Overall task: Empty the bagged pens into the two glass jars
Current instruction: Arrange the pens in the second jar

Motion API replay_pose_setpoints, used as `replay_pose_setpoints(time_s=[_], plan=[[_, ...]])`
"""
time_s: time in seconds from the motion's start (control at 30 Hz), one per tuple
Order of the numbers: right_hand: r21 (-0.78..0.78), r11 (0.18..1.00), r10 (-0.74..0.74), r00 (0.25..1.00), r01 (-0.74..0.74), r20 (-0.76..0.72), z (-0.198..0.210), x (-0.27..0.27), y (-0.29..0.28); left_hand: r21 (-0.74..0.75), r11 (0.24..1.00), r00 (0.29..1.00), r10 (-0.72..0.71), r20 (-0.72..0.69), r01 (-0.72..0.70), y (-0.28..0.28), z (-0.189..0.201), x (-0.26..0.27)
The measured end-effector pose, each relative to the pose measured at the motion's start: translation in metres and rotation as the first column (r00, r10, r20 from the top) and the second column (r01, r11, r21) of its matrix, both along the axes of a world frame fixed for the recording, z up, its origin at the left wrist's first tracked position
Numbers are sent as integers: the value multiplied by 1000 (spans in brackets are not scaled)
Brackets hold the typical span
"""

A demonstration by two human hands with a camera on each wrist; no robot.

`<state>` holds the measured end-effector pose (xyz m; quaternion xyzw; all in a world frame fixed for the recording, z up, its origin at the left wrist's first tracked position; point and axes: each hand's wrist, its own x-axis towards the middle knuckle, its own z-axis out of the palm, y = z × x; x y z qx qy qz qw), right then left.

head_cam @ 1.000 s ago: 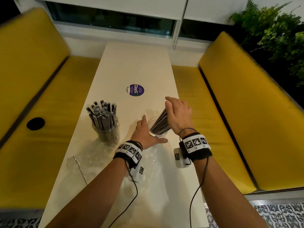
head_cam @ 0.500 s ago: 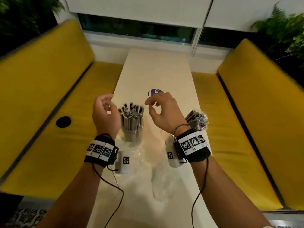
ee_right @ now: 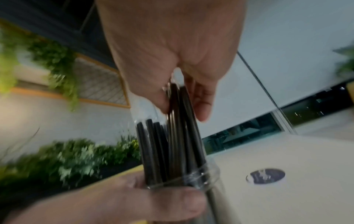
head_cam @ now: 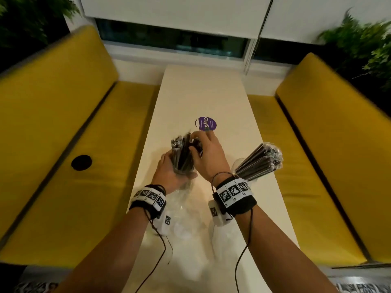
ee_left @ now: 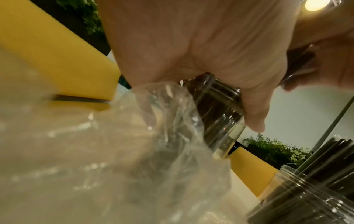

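Note:
My left hand (head_cam: 172, 171) grips a glass jar (ee_left: 218, 109) full of dark pens (head_cam: 182, 153) and holds it tilted just above the table. My right hand (head_cam: 201, 144) pinches the tops of a few of those pens (ee_right: 178, 115) between thumb and fingers. In the right wrist view the left thumb (ee_right: 162, 201) wraps under the jar's rim (ee_right: 210, 174). A second glass jar (head_cam: 239, 168) stands to the right. A plastic-wrapped bundle of pens (head_cam: 262, 159) leans out of it toward the right edge.
An empty clear plastic bag (head_cam: 186, 208) lies crumpled on the white table (head_cam: 201, 92) below the held jar. A purple round sticker (head_cam: 207, 123) sits beyond my hands. Yellow benches (head_cam: 63, 123) flank both long sides of the narrow table.
A second ago both hands were at the right jar, setting the wrapped bundle in. They then moved to the left jar; the left hand has taken hold of it, the right the pen tops.

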<state>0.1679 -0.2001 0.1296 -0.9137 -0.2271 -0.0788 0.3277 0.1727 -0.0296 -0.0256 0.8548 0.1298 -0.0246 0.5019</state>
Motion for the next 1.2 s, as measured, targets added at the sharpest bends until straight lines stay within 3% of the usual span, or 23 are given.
replay_pose_setpoints(time_s=[0.07, 0.13, 0.2, 0.3, 0.37, 0.4, 0.5, 0.53, 0.63, 0.7, 0.8, 0.87, 0.9, 0.97, 1.03, 1.07, 1.13, 1.2], plan=[[-205, 978, -24, 999, 29, 26, -8, -5, 1, 24, 1000, 1000, 1, -5, -1, 0, -7, 4], [-124, 981, -130, 981, 149, 143, -2, -4, 1, 41, 999, 1000, 6, 25, -7, -1, -1, 0], [-27, 983, -171, 966, 180, 192, 8, 2, 4, 58, 998, 999, -17, 46, 15, -2, -1, -2], [-165, 986, 31, 999, -30, 7, 12, 13, 14, 33, 999, 999, 15, 37, -16, -11, 31, -17], [-109, 981, 151, 984, -161, -94, 11, 18, 21, 35, 999, 999, 33, 14, -33, -15, 40, -21], [-42, 987, 153, 984, -157, -89, 13, 21, 22, 40, 999, 1000, 22, 21, -23, -16, 42, -22], [151, 988, 14, 1000, -13, -4, 15, 23, 20, 27, 999, 999, 33, 29, -34, -15, 39, -22], [151, 988, -23, 1000, 23, -2, 14, 21, 19, 25, 999, 999, 32, 29, -33, -15, 40, -23], [-115, 984, -137, 990, 135, -12, 3, 15, 18, 35, 999, 999, 36, 39, -37, -16, 38, -22], [-114, 972, -195, 977, 204, 83, 8, 17, 19, 38, 998, 999, 48, 7, -49, -12, 23, -16], [-133, 991, 6, 1000, -9, -23, 15, 32, 26, 33, 999, 999, 36, -12, -36, -8, 15, -10], [-155, 965, 188, 968, -214, -166, 18, 41, 34, 6, 999, 999, 43, -15, -43, -9, 20, -13], [-129, 961, 222, 960, -246, -171, 21, 44, 35, 8, 999, 999, 49, -20, -49, -11, 27, -17], [11, 986, 168, 982, -167, -92, 25, 47, 32, 7, 999, 999, 44, 6, -44, -14, 39, -22], [178, 984, -23, 1000, 19, 20, 23, 45, 24, -16, 999, 999, 48, 10, -48, -15, 44, -26], [172, 980, -107, 994, 101, 30, 21, 43, 20, -23, 999, 999, 47, 11, -47, -15, 44, -26], [-57, 984, -172, 984, 169, -43, 13, 38, 18, -21, 998, 999, 54, 6, -54, -15, 45, -28], [-59, 987, -154, 983, 149, -96, 12, 32, 15, -19, 998, 998, 60, 2, -60, -15, 45, -27]])
